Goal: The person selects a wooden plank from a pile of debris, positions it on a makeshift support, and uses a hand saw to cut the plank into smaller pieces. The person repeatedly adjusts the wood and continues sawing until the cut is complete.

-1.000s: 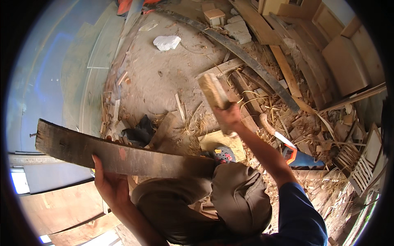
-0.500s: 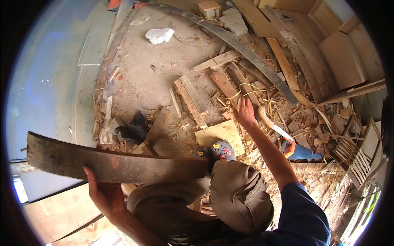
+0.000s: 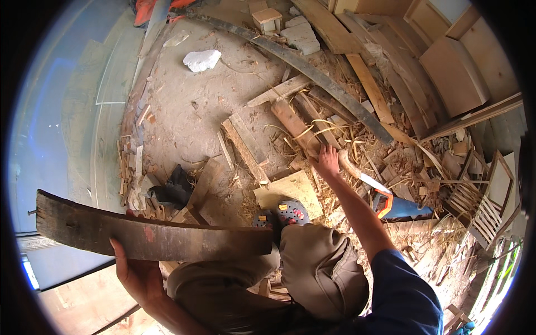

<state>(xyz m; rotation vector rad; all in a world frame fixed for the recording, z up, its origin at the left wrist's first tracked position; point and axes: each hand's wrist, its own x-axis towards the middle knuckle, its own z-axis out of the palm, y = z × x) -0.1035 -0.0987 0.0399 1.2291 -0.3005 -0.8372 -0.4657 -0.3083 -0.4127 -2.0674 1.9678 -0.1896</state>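
My left hand point(image 3: 139, 276) is closed on a long dark wooden plank point(image 3: 167, 240), its thumb on the near face and fingers mostly hidden behind. The plank lies across the view above my knees, with a nail sticking out of its left end. My right arm reaches forward, and my right hand point(image 3: 327, 162) is at the near end of a brown wooden block point(image 3: 298, 127), fingers stretched out and thumb apart. Just right of that hand lies a large knife with a pale wooden handle point(image 3: 349, 164). A blue and orange handsaw point(image 3: 405, 206) rests beyond the knife's blade.
Wood shavings and offcuts cover the floor around my feet. A square light board point(image 3: 290, 192) lies before my shoes. Left of it are another wood block point(image 3: 245, 151) and a black bag-like thing point(image 3: 172, 187). A long dark strip point(image 3: 312, 72) crosses the floor; planks stand at right.
The view has shifted slightly, moving most of the floor leftward. The plank stays in my left hand, a little lower in view. My right hand remains by the block and knife handle.
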